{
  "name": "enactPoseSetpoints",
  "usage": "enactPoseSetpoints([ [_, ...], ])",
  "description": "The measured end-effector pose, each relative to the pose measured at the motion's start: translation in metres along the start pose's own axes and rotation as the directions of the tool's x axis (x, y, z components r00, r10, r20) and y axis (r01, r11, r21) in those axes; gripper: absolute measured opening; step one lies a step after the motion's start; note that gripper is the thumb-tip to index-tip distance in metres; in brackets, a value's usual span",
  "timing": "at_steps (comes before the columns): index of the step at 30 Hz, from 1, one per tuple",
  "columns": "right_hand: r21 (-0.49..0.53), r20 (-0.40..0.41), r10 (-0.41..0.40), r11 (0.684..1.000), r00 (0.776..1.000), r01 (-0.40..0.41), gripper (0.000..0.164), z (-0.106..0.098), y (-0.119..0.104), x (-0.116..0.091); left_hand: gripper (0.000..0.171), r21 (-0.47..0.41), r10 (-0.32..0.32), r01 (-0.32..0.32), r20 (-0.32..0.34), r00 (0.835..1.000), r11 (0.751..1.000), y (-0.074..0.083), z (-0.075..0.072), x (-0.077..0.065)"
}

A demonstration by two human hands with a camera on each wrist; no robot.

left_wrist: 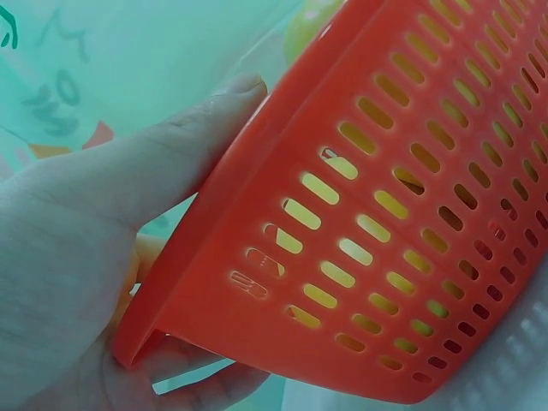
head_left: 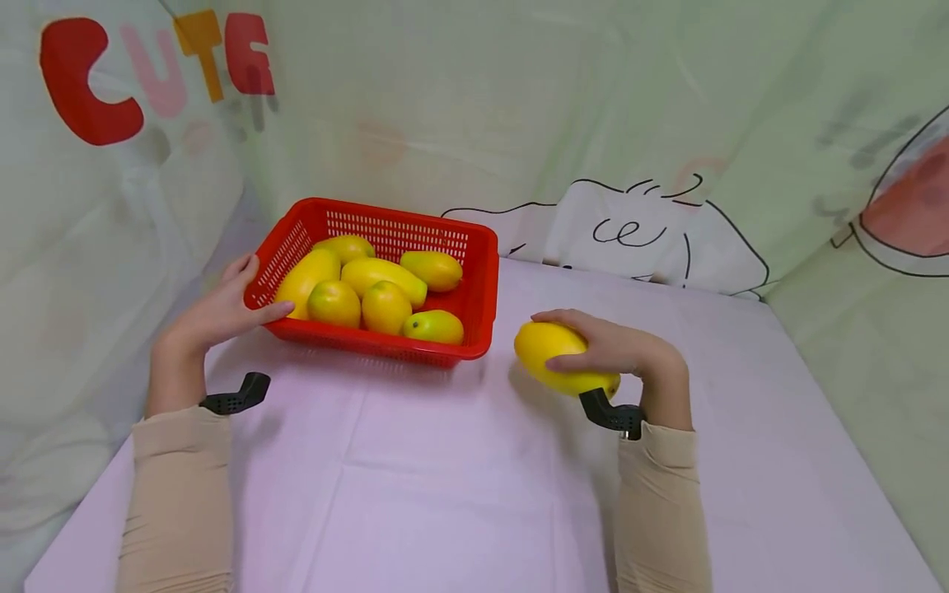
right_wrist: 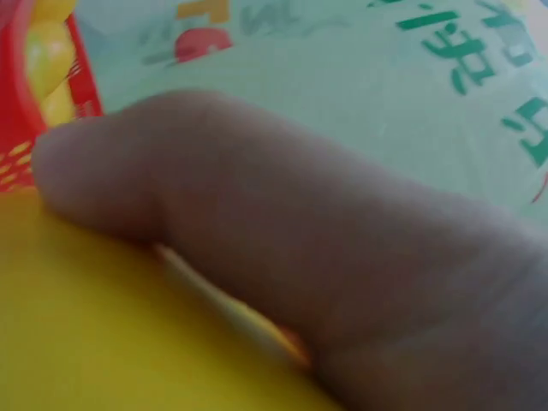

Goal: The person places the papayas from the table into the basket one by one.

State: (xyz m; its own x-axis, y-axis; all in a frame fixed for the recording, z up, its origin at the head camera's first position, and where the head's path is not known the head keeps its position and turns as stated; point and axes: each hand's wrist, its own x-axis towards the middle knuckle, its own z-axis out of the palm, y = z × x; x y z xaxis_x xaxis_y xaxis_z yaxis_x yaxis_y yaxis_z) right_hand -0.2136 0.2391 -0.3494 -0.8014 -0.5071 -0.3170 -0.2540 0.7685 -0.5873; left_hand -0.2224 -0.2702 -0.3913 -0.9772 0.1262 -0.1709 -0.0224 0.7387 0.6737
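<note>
A red plastic basket (head_left: 474,350) with slotted walls stands at the back left of the table, holding several yellow and yellow-green fruits (head_left: 380,278). My left hand (head_left: 222,309) grips the basket's left end. In the left wrist view its thumb (left_wrist: 184,141) lies over the rim, with other fingers below it. To the right of the basket, my right hand (head_left: 611,344) holds a large yellow mango (head_left: 544,350), its thumb and fingers around the fruit. The right wrist view shows the thumb pressed along the mango's yellow skin (right_wrist: 111,317).
A pale lilac cloth covers the table (head_left: 445,494). Light printed curtains (head_left: 519,107) hang at the back and both sides, with the rear one close behind the basket. Black camera mounts (head_left: 237,395) sit on both wrists.
</note>
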Motion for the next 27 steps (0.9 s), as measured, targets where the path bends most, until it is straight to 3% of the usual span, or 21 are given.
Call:
enactPoseSetpoints([
  [4,-0.014,-0.083,-0.120,0.993,0.989,0.119,0.066,-0.006,-0.010,-0.018,0.111,0.000,-0.003,0.003,0.002,1.000,1.000,0.000,0.001,0.000],
  [8,0.009,-0.207,-0.172,0.984,0.963,0.177,0.073,-0.011,-0.020,-0.031,0.111,0.007,-0.005,0.005,0.001,1.000,1.000,0.001,0.001,0.000],
  [10,0.024,-0.305,-0.185,0.979,0.934,0.202,0.078,-0.013,-0.027,-0.034,0.112,0.009,-0.005,0.005,-0.003,1.000,1.000,0.001,0.001,0.000],
  [12,0.078,-0.425,-0.197,0.964,0.883,0.252,0.084,-0.013,-0.035,-0.034,0.111,0.005,-0.004,0.004,-0.008,1.000,1.000,0.001,0.001,-0.001],
  [14,0.144,-0.575,-0.197,0.931,0.794,0.335,0.086,-0.011,-0.043,-0.031,0.111,0.003,-0.005,0.005,-0.009,1.000,1.000,0.001,0.001,-0.001],
  [15,0.180,-0.652,-0.195,0.899,0.733,0.399,0.086,-0.010,-0.047,-0.028,0.111,0.002,-0.006,0.006,-0.008,1.000,1.000,0.001,0.001,-0.001],
  [17,0.219,-0.798,-0.190,0.792,0.571,0.570,0.085,-0.005,-0.055,-0.020,0.111,-0.002,-0.008,0.008,-0.009,1.000,1.000,0.001,0.001,-0.001],
  [19,0.174,-0.905,-0.179,0.670,0.385,0.722,0.085,-0.001,-0.062,-0.010,0.111,-0.004,-0.013,0.013,-0.012,1.000,1.000,0.001,0.001,-0.001],
  [20,0.140,-0.937,-0.173,0.610,0.304,0.780,0.085,0.002,-0.066,-0.006,0.112,-0.005,-0.015,0.015,-0.015,1.000,1.000,0.001,0.001,-0.002],
  [21,0.100,-0.957,-0.173,0.559,0.234,0.823,0.086,0.004,-0.069,-0.001,0.112,-0.006,-0.018,0.018,-0.019,1.000,1.000,0.001,0.001,-0.002],
  [22,0.066,-0.969,-0.172,0.520,0.180,0.852,0.088,0.006,-0.072,0.002,0.112,-0.006,-0.020,0.020,-0.021,1.000,1.000,0.001,0.001,-0.002],
  [23,0.042,-0.974,-0.172,0.494,0.145,0.869,0.090,0.008,-0.074,0.005,0.112,-0.004,-0.021,0.021,-0.023,1.000,1.000,0.001,0.001,-0.002],
  [24,0.026,-0.975,-0.179,0.486,0.129,0.874,0.091,0.010,-0.076,0.008,0.112,-0.001,-0.021,0.021,-0.024,0.999,1.000,0.001,0.001,-0.001],
  [25,0.021,-0.974,-0.188,0.491,0.129,0.871,0.093,0.013,-0.078,0.009,0.112,0.001,-0.019,0.019,-0.024,1.000,1.000,0.001,0.001,-0.001],
  [27,0.024,-0.965,-0.212,0.515,0.155,0.857,0.097,0.017,-0.080,0.011,0.112,0.007,-0.013,0.013,-0.020,1.000,1.000,0.000,0.002,0.000],
])
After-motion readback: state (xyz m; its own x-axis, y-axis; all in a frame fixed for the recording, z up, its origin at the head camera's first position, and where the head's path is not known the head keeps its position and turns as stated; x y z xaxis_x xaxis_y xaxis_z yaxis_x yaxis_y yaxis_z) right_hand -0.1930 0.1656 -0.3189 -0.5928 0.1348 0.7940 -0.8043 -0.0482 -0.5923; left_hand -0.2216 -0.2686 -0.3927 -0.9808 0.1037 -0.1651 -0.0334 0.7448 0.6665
